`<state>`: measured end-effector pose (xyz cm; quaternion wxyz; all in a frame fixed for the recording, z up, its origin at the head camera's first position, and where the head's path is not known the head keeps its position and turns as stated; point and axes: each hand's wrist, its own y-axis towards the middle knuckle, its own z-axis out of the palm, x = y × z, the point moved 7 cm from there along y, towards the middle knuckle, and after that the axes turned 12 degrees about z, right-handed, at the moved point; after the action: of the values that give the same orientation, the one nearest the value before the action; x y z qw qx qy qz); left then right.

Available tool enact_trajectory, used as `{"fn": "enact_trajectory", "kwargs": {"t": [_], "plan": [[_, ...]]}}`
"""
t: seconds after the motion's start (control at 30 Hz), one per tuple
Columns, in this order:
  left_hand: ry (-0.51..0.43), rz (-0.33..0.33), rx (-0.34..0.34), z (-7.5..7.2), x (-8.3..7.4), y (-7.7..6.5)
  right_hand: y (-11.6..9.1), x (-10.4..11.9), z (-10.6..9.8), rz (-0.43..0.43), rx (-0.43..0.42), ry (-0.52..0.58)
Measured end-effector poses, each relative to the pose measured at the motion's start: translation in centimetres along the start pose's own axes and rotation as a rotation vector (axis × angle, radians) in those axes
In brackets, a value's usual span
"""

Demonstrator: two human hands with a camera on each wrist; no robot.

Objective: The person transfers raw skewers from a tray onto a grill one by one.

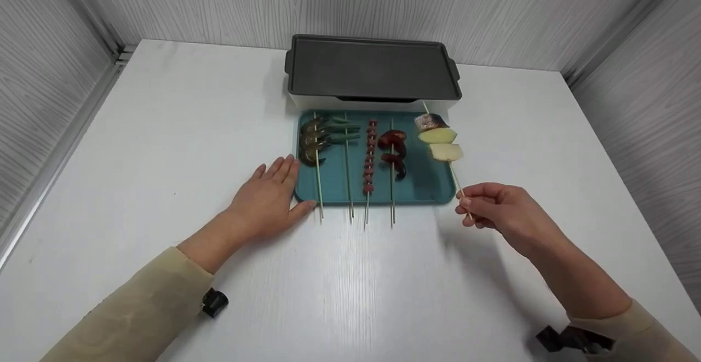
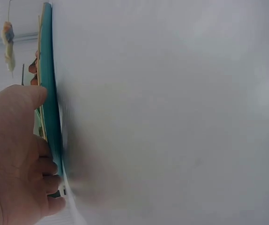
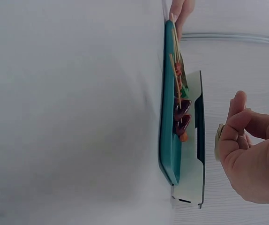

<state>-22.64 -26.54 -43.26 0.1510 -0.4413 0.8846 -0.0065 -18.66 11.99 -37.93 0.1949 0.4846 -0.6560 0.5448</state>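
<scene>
A white tabletop is enclosed by grey wood-grain panels [image 1: 219, 6], and a dark rectangular griddle with a white base [image 1: 372, 69] is set at its far side. A shallow teal tray [image 1: 334, 181] is placed just near of it, where four skewers are laid side by side: brown shrimp [image 1: 312, 140] at the left, then green pods [image 1: 345, 127], small pinkish-red pieces [image 1: 370, 156] and glossy dark-red curls [image 1: 393, 143], their bare sticks left over the near rim, perhaps for easy picking up. The tray's left side is touched by the outstretched fingers of the left hand [image 1: 268, 197], the thumb being laid at the near left corner, seemingly so that it is steadied. A thin wooden skewer of brown, yellow-green and cream pieces [image 1: 438, 135] is pinched between the thumb and fingers of the right hand [image 1: 501, 208]. It is gripped by its bare near end, probably to keep the food untouched; the pieces are held far and left of the grip, above the tray's right part.
</scene>
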Motion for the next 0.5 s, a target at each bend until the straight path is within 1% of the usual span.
{"fn": "enact_trajectory", "kwargs": {"t": [0.23,0.4,0.5], "plan": [[-0.044,-0.013,-0.005,0.1,0.2,0.1,0.6,2.5,-0.8,-0.048,-0.038,0.027],[-0.043,-0.008,-0.010,0.1,0.2,0.2,1.5,4.2,-1.2,-0.076,-0.056,0.058],[-0.032,-0.005,-0.006,0.2,0.3,0.1,2.4,5.2,-1.3,-0.092,-0.059,0.067]]}}
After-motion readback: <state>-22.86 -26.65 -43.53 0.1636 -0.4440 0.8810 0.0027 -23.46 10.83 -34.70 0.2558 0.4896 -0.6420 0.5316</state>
